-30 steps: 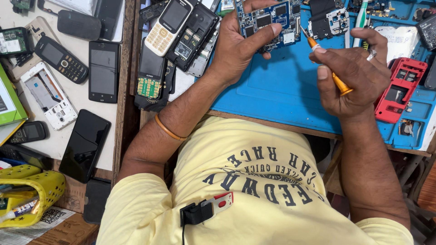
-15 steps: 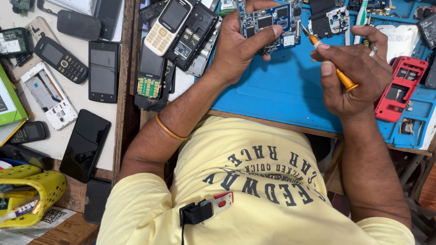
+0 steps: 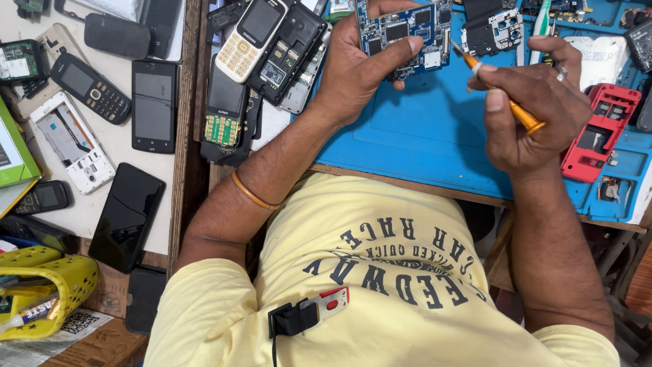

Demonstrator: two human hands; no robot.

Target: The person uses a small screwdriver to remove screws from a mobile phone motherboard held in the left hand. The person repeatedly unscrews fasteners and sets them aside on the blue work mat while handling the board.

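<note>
My left hand (image 3: pixel 360 64) grips a blue circuit board (image 3: pixel 407 30), thumb laid across its lower edge and fingers curled behind it, holding it tilted just above the blue work mat (image 3: pixel 407 136). My right hand (image 3: pixel 533 112) is closed around an orange-handled screwdriver (image 3: pixel 506 98), index finger and thumb pinching the shaft; its tip points up and left toward the right edge of the board, just short of it as far as I can tell. A ring sits on one finger of this hand. An orange bangle (image 3: pixel 252 194) circles my left forearm.

Beyond the right hand, a red phone shell (image 3: pixel 598 136) lies on the mat, with a dark phone frame (image 3: pixel 492 30) near the top edge. Left of the board, a white keypad phone (image 3: pixel 252 37) and an opened black handset (image 3: pixel 288 51) overlap in a pile. Farther left, several black phones (image 3: pixel 153 102) and a white back cover (image 3: pixel 71 146) rest on a pale table (image 3: pixel 122 146). A yellow basket (image 3: pixel 51 289) sits at the lower left corner.
</note>
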